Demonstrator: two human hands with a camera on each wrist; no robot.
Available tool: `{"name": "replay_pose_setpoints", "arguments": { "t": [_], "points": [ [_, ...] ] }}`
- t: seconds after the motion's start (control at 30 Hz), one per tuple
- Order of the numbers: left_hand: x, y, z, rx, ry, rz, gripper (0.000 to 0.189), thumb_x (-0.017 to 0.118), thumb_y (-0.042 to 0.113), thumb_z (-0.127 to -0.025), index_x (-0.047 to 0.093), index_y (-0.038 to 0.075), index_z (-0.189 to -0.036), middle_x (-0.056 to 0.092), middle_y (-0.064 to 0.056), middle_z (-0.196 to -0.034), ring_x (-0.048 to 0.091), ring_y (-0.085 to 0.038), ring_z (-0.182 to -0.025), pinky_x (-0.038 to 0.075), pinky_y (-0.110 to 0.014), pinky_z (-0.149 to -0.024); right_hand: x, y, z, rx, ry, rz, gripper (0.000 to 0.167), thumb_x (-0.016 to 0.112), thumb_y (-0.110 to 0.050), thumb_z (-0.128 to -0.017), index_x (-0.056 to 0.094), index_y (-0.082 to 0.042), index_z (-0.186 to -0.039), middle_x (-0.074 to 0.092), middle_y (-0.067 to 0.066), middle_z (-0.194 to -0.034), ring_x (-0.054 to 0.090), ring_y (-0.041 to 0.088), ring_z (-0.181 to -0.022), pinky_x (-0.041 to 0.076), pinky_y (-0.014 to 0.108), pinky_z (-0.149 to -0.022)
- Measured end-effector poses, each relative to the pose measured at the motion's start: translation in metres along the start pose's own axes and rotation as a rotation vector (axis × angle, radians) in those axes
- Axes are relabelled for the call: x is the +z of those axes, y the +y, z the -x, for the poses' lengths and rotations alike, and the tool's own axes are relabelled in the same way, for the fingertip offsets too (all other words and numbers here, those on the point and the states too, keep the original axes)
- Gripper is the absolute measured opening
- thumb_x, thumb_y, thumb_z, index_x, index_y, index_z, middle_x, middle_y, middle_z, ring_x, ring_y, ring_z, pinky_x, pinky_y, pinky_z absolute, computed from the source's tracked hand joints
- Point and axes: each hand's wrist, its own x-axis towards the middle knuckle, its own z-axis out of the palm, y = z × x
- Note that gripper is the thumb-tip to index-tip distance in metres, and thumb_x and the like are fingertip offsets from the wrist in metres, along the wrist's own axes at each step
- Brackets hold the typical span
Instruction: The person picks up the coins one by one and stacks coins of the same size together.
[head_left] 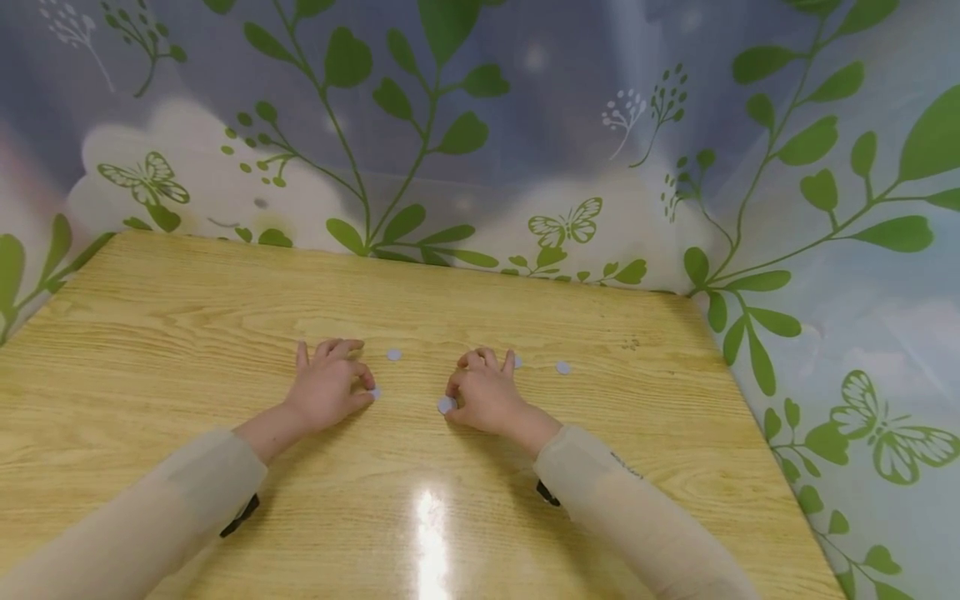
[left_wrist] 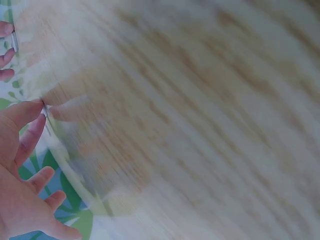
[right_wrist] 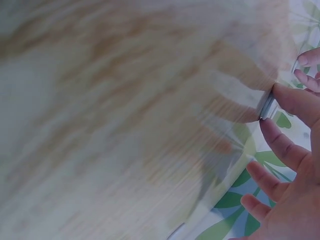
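Note:
My left hand [head_left: 330, 390] is low over the wooden table, thumb and index finger pinching the edges of a small pale round disc [head_left: 377, 393]. To its right, the right hand [head_left: 489, 398] pinches another pale disc [head_left: 447, 405] between thumb and index finger. From the right wrist view, this held piece [right_wrist: 267, 105] looks thick and may be a few discs stacked; I cannot tell how many. The left hand's disc [left_wrist: 46, 116] appears thin and edge-on in the left wrist view. The remaining fingers of both hands are spread away from the discs.
Beyond the left hand lies one loose pale disc [head_left: 394, 355]. Another disc [head_left: 518, 362] is partly hidden by the right hand's fingers, with a further disc [head_left: 563, 367] to its right. A leaf-patterned cloth [head_left: 465, 208] borders the table's [head_left: 525, 500] back and right edges.

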Motion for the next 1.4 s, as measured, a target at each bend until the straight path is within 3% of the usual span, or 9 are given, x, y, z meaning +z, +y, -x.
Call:
{"name": "replay_pose_setpoints", "arguments": {
  "t": [0.37, 0.53, 0.9, 1.17, 1.4],
  "points": [
    [0.005, 0.002, 0.003, 0.018, 0.002, 0.019, 0.007, 0.075, 0.023, -0.078, 0.069, 0.020, -0.075, 0.045, -0.021, -0.138, 0.035, -0.047, -0.128, 0.006, -0.078, -0.098, -0.004, -0.002, -0.006, -0.021, 0.014, -0.053, 0.035, 0.073, -0.037, -0.079, 0.065, -0.019, -0.109, 0.045, 0.008, -0.136, 0.028, 0.034, -0.133, 0.009, 0.069, -0.106],
    [0.003, 0.006, 0.004, 0.030, -0.007, 0.018, 0.007, 0.075, 0.023, -0.078, 0.069, 0.020, -0.074, 0.046, -0.020, -0.138, 0.036, -0.046, -0.127, 0.008, -0.078, -0.099, -0.012, -0.011, -0.024, -0.016, 0.050, -0.073, 0.028, 0.069, -0.032, -0.084, 0.068, -0.016, -0.107, 0.046, 0.009, -0.135, 0.029, 0.034, -0.132, 0.013, 0.067, -0.107],
    [0.006, 0.009, 0.002, 0.032, -0.039, 0.042, 0.008, 0.075, 0.025, -0.078, 0.069, 0.021, -0.074, 0.047, -0.017, -0.138, 0.035, -0.043, -0.130, 0.007, -0.076, -0.101, -0.016, -0.028, -0.074, 0.013, -0.032, 0.033, 0.029, 0.062, -0.035, -0.089, 0.067, -0.017, -0.111, 0.044, 0.007, -0.137, 0.028, 0.032, -0.134, 0.014, 0.064, -0.109],
    [0.009, 0.009, 0.002, 0.036, -0.050, 0.060, 0.009, 0.075, 0.026, -0.078, 0.069, 0.022, -0.073, 0.047, -0.016, -0.138, 0.035, -0.043, -0.130, 0.006, -0.076, -0.101, -0.006, -0.033, -0.088, -0.008, -0.015, 0.102, 0.030, 0.060, -0.037, -0.090, 0.066, -0.021, -0.114, 0.048, 0.003, -0.131, 0.034, 0.027, -0.127, 0.030, 0.049, -0.105],
    [0.007, 0.007, 0.001, 0.043, -0.043, 0.037, 0.009, 0.075, 0.028, -0.078, 0.069, 0.023, -0.073, 0.048, -0.016, -0.138, 0.035, -0.043, -0.130, 0.007, -0.077, -0.100, -0.004, -0.040, -0.094, -0.012, -0.006, 0.096, 0.027, 0.058, -0.037, -0.091, 0.067, -0.023, -0.112, 0.046, 0.003, -0.132, 0.033, 0.026, -0.127, 0.032, 0.045, -0.103]
  ]
}}
